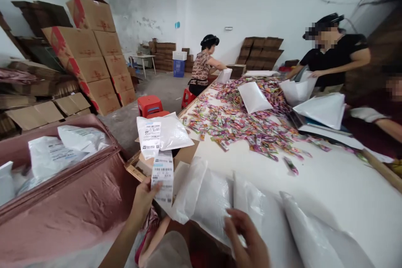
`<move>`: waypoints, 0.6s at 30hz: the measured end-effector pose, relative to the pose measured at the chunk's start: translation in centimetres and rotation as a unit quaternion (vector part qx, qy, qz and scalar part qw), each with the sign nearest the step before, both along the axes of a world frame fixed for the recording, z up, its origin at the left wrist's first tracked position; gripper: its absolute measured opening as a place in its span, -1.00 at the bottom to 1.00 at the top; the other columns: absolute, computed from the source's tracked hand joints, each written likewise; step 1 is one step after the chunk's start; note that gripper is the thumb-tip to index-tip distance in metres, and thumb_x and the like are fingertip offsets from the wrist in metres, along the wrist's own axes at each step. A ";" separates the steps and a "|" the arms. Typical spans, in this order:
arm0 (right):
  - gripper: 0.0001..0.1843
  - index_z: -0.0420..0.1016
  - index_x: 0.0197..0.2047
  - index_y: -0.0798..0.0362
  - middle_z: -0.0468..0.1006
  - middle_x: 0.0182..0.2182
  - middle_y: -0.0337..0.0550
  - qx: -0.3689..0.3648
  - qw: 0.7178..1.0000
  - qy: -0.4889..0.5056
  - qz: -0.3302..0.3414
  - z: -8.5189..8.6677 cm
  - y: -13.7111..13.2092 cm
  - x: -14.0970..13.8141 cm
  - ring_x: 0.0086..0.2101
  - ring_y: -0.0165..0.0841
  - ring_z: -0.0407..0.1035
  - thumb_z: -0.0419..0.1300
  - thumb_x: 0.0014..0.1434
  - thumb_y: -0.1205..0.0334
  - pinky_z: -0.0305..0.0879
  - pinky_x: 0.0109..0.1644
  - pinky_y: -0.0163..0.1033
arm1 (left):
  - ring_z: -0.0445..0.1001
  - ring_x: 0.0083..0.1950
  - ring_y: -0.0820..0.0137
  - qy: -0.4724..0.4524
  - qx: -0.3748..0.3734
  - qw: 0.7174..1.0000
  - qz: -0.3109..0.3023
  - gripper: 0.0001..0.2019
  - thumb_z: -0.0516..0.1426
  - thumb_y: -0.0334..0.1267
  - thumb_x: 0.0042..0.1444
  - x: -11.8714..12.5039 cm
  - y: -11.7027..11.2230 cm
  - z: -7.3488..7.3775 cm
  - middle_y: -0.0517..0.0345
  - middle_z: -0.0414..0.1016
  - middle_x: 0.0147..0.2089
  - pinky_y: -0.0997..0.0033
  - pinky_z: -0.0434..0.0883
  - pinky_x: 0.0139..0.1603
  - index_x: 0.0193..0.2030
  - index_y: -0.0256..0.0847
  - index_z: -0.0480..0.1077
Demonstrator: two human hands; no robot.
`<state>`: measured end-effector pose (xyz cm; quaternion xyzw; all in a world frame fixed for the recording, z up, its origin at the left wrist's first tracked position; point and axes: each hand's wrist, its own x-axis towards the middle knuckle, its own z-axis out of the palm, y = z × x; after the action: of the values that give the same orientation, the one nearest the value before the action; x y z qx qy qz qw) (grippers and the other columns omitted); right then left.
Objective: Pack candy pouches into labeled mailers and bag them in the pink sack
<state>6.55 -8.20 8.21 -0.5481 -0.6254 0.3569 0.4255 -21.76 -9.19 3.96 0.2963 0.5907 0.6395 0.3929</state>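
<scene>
The left hand (145,199) pinches a long paper label strip (163,176), printed with barcodes, at the near edge of the white surface (339,184). The right hand (248,238), fingers loosely curled, touches a glossy white plastic mailer (210,205); three puffy mailers lie in a row here. Small bright sachets (245,121) are scattered beyond. A pink-lined bin (78,205) holds labelled parcels. Three other people work across the surface.
</scene>
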 end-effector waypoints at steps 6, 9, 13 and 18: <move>-0.52 0.30 0.12 -0.02 0.54 -0.18 -0.15 0.103 0.965 -0.037 0.237 3.1 0.9 -10.2 -0.26 -0.33 0.43 0.14 0.11 0.32 0.40 -0.18 -0.24 | 0.50 0.01 0.06 0.026 0.010 0.993 -0.116 -0.62 0.31 -0.17 -0.07 2.7 -6.5 1.6 0.00 0.58 -0.03 0.14 0.43 0.06 -0.06 -0.13 0.55; -0.56 0.35 0.07 -0.03 0.53 -0.19 -0.17 0.079 0.960 -0.042 0.263 3.4 0.9 -11.0 -0.22 -0.33 0.41 0.12 0.10 0.39 0.36 -0.11 -0.22 | 0.49 0.03 0.03 0.083 0.003 0.993 -0.086 -0.64 0.31 -0.15 -0.10 2.0 -7.2 2.0 0.01 0.58 -0.03 0.11 0.42 0.08 -0.09 -0.07 0.57; -0.42 0.34 0.11 -0.08 0.55 -0.23 -0.24 -0.016 0.956 -0.061 0.285 3.5 0.9 -10.5 -0.27 -0.33 0.41 0.20 -0.01 0.45 0.34 -0.15 -0.24 | 0.47 0.04 0.00 0.116 -0.003 0.985 -0.128 -0.72 0.35 -0.18 -0.17 0.7 -6.7 2.2 0.04 0.59 -0.06 0.08 0.39 0.12 -0.23 -0.04 0.62; -0.76 0.44 -0.22 -0.02 0.53 -0.29 -0.22 0.082 0.944 -0.117 0.297 2.0 -0.5 -10.2 -0.25 -0.30 0.38 0.15 0.08 0.48 0.27 -0.15 -0.23 | 0.53 -0.06 0.03 -0.239 -0.053 0.958 -0.147 -0.65 0.36 0.00 -0.24 0.8 -5.1 2.8 -0.04 0.63 -0.20 0.11 0.43 0.07 -0.32 -0.17 0.61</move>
<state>-3.67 -8.71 10.23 -0.3390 -0.8321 0.3480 0.2674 -20.99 -14.28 6.72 0.1967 0.4628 0.5945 0.6275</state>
